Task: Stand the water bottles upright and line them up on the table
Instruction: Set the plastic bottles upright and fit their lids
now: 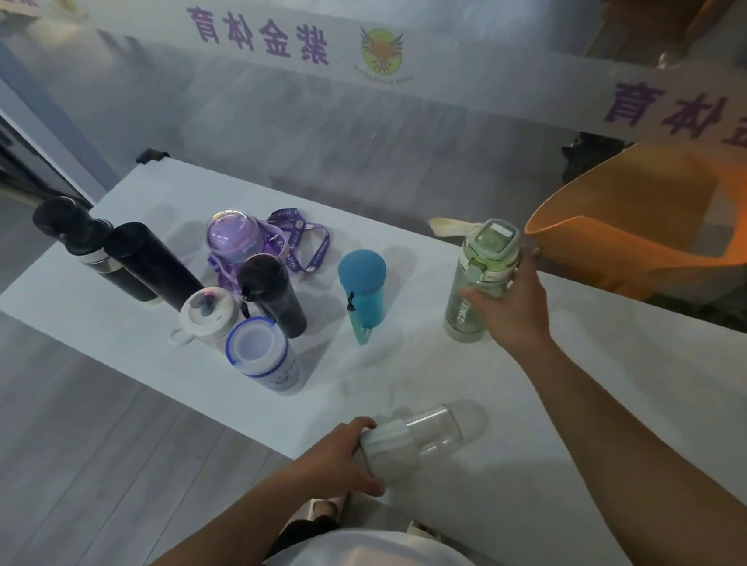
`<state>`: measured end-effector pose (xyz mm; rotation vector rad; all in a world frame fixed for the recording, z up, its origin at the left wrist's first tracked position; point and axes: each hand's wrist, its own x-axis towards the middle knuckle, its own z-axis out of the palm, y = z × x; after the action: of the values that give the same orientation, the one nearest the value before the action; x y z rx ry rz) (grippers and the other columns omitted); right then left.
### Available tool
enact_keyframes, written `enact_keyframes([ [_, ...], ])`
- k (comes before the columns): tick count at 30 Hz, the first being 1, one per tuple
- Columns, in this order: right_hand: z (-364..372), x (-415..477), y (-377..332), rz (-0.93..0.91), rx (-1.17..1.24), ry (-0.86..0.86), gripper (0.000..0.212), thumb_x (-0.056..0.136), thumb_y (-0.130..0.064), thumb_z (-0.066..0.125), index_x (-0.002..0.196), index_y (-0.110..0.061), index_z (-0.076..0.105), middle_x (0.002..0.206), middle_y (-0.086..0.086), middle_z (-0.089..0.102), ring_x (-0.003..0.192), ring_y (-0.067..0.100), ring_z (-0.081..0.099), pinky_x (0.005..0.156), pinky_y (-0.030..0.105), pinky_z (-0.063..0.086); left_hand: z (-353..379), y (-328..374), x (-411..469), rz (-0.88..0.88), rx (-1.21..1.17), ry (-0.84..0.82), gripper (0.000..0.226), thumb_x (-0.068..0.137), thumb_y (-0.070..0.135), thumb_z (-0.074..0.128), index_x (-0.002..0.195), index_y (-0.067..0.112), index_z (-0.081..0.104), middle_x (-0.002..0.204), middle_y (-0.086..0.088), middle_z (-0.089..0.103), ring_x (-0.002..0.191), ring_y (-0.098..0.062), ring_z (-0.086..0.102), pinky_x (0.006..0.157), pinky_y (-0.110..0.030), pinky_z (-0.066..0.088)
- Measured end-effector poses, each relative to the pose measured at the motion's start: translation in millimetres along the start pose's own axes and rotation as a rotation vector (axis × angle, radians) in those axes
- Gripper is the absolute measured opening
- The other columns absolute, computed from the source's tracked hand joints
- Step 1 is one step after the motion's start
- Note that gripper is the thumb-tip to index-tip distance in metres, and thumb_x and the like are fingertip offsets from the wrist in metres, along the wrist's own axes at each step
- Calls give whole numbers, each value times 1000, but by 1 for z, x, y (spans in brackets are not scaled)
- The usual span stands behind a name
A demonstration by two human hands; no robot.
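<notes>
Water bottles are sharing the white table (602, 396), and two of them are being handled at once. A pale green translucent plastic bottle with a flip lid (480, 288) is standing upright toward the far right of the table. The right hand (513, 310) is wrapping its fingers round the bottle's middle, probably steadying it on its base. A clear colourless bottle with one whitish end (435, 430) is lying on its side close to the near edge. The left hand (341, 457) is clasping that whitish end with fingers curled over it, a hold that looks suited to tipping it upright.

To the left, the others appear to be standing in a loose bunch, not a row: three tall black cylindrical flasks (150, 261), a rounded purple bottle (232, 235), a white-lidded bottle with a loop handle (206, 314) and a white bottle with a blue-rimmed cap (260, 354). A teal bottle with a domed blue cap (362, 291) is standing alone between the bunch and the green one.

The purple bottle's printed purple lanyard (307, 244) is sprawling over the table and could snag a sliding bottle. An orange moulded chair (640, 244) is sitting just beside the right hand, crowding that end.
</notes>
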<state>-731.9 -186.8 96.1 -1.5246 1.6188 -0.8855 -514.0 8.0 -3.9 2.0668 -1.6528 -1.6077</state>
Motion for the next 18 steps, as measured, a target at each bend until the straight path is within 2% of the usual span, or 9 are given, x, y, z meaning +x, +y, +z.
enact_keyframes([
  [3,8,1,4,10,85,6,76,69,-16,83,128,-32,38,120,-9,56,111,18,55,96,38,47,-2,0,0,12,-5,4,88,63,37,85,137,39,37,123,7,48,110,-14,51,95,-29,48],
  [6,15,0,11,23,97,-3,73,68,-14,84,125,-31,42,121,-9,57,107,13,54,99,40,48,-2,-3,-1,27,-10,24,88,62,35,85,137,36,39,122,7,48,108,-13,51,91,-26,47],
  [11,17,1,25,-4,106,-16,78,69,-18,85,132,-26,41,130,-5,55,117,16,53,102,42,48,4,-9,-1,42,-31,44,90,62,38,86,139,37,37,124,8,46,110,-10,48,87,-20,43],
  [14,16,-3,31,-10,108,-40,80,71,-15,83,136,-26,38,133,-5,52,120,16,50,101,41,48,4,-11,-1,47,-46,35,90,64,37,85,140,38,36,125,7,45,111,-11,48,92,-23,43],
  [18,9,-20,42,114,26,-65,86,75,-26,81,143,-26,29,144,-1,43,126,20,47,99,38,45,6,-13,-2,55,-60,55,91,64,40,85,140,40,35,125,8,46,111,-10,49,94,-24,45],
])
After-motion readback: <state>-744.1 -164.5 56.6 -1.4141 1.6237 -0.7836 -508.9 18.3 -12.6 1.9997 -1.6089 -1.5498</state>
